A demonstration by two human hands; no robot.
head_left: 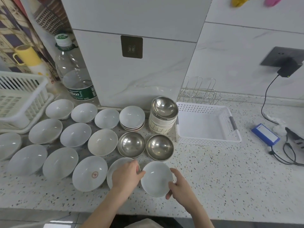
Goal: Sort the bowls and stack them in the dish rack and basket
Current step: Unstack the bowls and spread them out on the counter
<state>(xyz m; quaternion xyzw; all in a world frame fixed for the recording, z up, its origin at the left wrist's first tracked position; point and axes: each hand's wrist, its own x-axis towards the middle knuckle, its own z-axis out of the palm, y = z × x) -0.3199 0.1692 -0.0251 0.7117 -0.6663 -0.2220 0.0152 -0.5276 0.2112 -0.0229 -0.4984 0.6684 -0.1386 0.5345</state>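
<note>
Head view: both hands hold a white bowl (pixel 156 178) above the bench (pixel 222 178), left hand (pixel 125 176) pinching its rim, right hand (pixel 178 186) curled round its edge. The water bottle (pixel 74 71) label reads partly "bon"; a basket (pixel 207 139) sits nearby.

the left hand (pixel 126 174) covers much of the white bowl (pixel 115 168) under it; only that bowl's left and far rim show. the leftmost bowl (pixel 8 145) is cut by the left picture edge. the dish rack (pixel 19 99) is likewise cut at the left edge. the bottle label (pixel 81 94) is partly readable; its small print is too fine to tell. the yellow item (pixel 238 0) and pink item (pixel 273 0) on the wall are cut by the top edge. print on the blue pack (pixel 264 134) is too small to read.
</note>
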